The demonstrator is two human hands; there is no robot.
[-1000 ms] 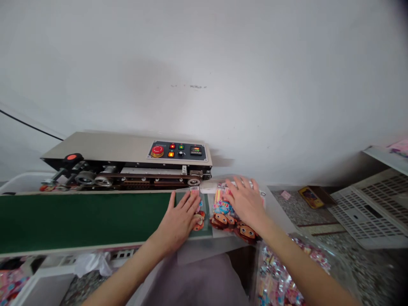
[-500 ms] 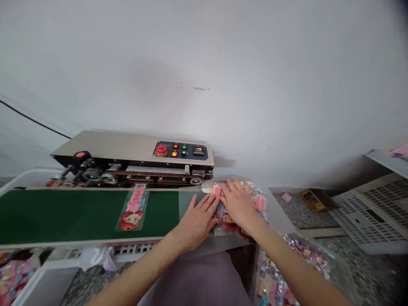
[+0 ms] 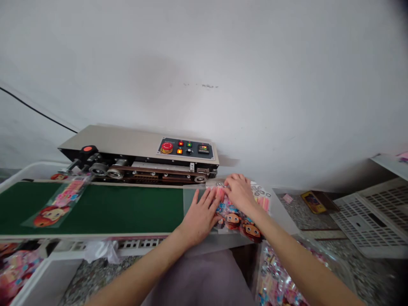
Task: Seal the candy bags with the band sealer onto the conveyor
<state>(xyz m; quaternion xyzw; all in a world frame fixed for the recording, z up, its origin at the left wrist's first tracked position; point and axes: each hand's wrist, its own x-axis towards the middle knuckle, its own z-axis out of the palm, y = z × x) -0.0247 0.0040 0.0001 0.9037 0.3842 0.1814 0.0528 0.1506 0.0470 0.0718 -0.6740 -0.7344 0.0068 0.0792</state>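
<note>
My left hand (image 3: pixel 199 219) lies with fingers stretched over the left side of several clear packets (image 3: pixel 233 219) on the right end of the work surface. Each packet shows a cartoon head with reddish-brown hair and pink and blue printing. Curled together, the fingers of my right hand (image 3: pixel 239 193) grip the upper part of a packet; the fingertips are partly hidden. Another packet (image 3: pixel 52 214) lies slanted at the left of the green conveyor belt (image 3: pixel 137 208), its top end by the rollers of the band sealing machine (image 3: pixel 127 142).
A control panel (image 3: pixel 186 148) with lit buttons sits on the machine against the wall. Below right is a clear bag (image 3: pixel 280 276) full of shiny packets. A white plastic crate (image 3: pixel 366 221) stands at right, and a white bin (image 3: pixel 47 280) at lower left.
The packet on the belt has moved left and now lies at a slant. My right hand's fingers, spread flat before, have curled in at the packets' top. My left hand stays on them.
</note>
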